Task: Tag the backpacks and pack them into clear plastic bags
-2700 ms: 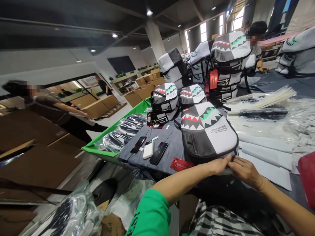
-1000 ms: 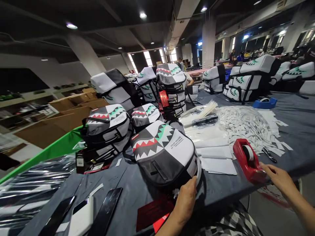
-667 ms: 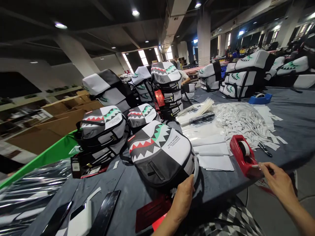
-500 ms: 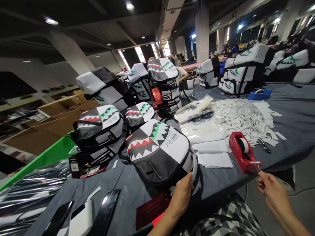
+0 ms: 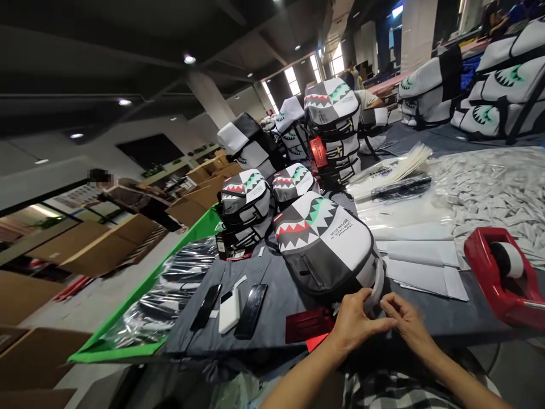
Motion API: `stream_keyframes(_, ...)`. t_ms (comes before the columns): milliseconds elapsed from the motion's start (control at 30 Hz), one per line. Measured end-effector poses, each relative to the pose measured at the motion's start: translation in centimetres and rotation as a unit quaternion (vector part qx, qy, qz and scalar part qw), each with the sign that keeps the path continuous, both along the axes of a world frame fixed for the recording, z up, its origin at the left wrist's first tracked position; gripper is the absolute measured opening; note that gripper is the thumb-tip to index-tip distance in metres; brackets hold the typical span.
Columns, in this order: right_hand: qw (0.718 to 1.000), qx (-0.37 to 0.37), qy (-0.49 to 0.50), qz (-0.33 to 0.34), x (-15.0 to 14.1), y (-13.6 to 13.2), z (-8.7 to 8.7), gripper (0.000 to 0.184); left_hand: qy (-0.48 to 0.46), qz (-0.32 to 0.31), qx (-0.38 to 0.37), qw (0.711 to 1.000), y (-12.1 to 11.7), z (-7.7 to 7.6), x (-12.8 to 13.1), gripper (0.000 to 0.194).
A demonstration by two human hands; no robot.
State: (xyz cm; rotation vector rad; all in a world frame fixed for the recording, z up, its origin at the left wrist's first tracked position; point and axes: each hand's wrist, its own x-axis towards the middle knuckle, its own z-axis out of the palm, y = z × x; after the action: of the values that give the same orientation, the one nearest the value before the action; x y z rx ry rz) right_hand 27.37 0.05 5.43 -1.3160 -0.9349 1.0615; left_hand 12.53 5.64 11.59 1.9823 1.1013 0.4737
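Observation:
A backpack [image 5: 319, 250] with a red and green shark-tooth pattern lies on the dark cloth table in front of me. At its right lower side, my left hand [image 5: 355, 321] is closed on a light grey strap [image 5: 377, 281] that loops from the bag. Close beside it, my right hand [image 5: 402, 318] has its thumb and fingers pinched together at the strap. Anything in that pinch is too small to make out. A dark red tag [image 5: 309, 325] lies below the bag, left of my left hand. The red tape dispenser [image 5: 489, 284] stands to the right.
White paper sheets [image 5: 434, 278] and a heap of white strips [image 5: 498, 199] lie to the right. Stacked backpacks [image 5: 332, 108] rise behind. Two phones [image 5: 251, 312] and a white device [image 5: 230, 311] are on the left. Beyond is a green-edged bin [image 5: 128, 353] of plastic-wrapped items; a person bends by cartons.
My right hand has left the tape dispenser's cutting end and come left to the strap beside my left hand. My view has turned left. The left hand stays at the strap.

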Motion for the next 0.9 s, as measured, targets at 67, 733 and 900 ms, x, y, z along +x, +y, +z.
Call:
stream_keyframes(67,1.000,-0.002,-0.001,0.002,-0.1,0.2,-0.7,0.061,-0.003,0.022,0.017,1.000,-0.1,-0.5,0.3,0.043)
stream_keyframes(733,0.974,-0.105,0.187,0.075,-0.4,0.6,-1.0,0.055,-0.083,0.001,-0.004,0.997,0.2,-1.1,0.3,0.025)
stream_keyframes(900,0.875,-0.114,0.451,0.136,-0.2,-1.1,0.1,0.039,-0.096,0.006,0.049,0.994,0.3,-1.5,-0.1,0.034)
